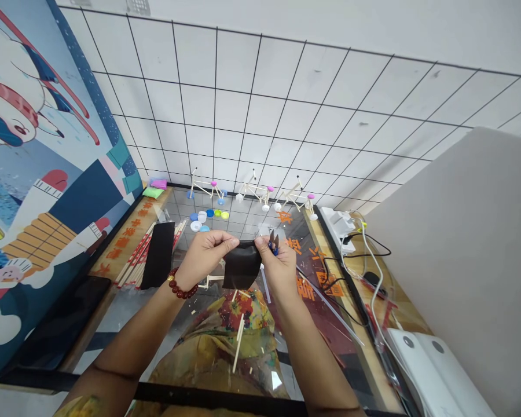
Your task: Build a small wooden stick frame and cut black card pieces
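A small black sheet [242,267] hangs between my two hands above the glass tabletop. My left hand [208,255], with a red bead bracelet at the wrist, pinches its upper left corner. The upper right corner is pinched by my right hand [278,260], which also holds small dark-bladed scissors [274,242] with blue handles; the blades point up. Behind the sheet, part of a pale stick frame [211,281] shows on the glass. Left of my left hand, another black sheet [158,255] lies over wrapped chopsticks [134,260].
Three stick models [252,188] with pink balls stand along the back wall, with coloured bottle caps [210,214] before them. Loose sticks [238,343] lie near the front. A dark phone-like slab [65,321] is at left; a power strip [336,226] and cables are at right.
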`<action>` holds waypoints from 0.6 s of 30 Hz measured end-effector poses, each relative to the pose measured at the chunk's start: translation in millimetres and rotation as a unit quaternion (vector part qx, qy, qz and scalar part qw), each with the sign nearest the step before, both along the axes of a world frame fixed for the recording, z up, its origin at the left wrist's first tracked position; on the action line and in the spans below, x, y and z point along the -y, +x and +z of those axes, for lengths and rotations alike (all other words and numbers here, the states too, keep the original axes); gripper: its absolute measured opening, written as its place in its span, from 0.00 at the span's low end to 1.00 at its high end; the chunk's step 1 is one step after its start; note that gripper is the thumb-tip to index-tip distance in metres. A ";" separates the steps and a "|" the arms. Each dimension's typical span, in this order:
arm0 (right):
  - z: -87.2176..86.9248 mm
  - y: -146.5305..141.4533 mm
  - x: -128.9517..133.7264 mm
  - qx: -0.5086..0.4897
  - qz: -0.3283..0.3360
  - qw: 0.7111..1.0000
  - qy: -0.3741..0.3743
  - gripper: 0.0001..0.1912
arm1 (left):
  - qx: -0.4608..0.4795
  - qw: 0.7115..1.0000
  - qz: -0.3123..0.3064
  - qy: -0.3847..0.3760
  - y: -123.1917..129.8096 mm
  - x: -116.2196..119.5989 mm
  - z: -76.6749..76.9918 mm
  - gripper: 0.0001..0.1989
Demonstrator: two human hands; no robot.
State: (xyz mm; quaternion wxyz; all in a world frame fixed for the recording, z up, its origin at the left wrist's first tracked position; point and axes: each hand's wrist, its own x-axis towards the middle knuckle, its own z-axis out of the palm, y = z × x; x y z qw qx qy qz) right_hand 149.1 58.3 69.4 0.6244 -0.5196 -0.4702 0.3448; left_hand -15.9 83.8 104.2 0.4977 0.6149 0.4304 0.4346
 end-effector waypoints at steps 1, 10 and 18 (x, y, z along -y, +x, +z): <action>0.0 -0.1 0.1 0.003 -0.002 1.000 0.002 0.16 | 0.001 1.000 0.000 0.000 0.0 0.0 0.0 0.14; -1.9 1.5 -1.8 -0.022 -0.034 0.999 0.004 0.17 | 0.064 0.991 -0.086 -0.085 -6.9 -6.7 -2.6 0.19; 6.2 0.3 4.6 0.077 -0.007 0.997 0.031 0.14 | 0.090 0.988 -0.095 -0.077 2.2 -3.3 -8.9 0.17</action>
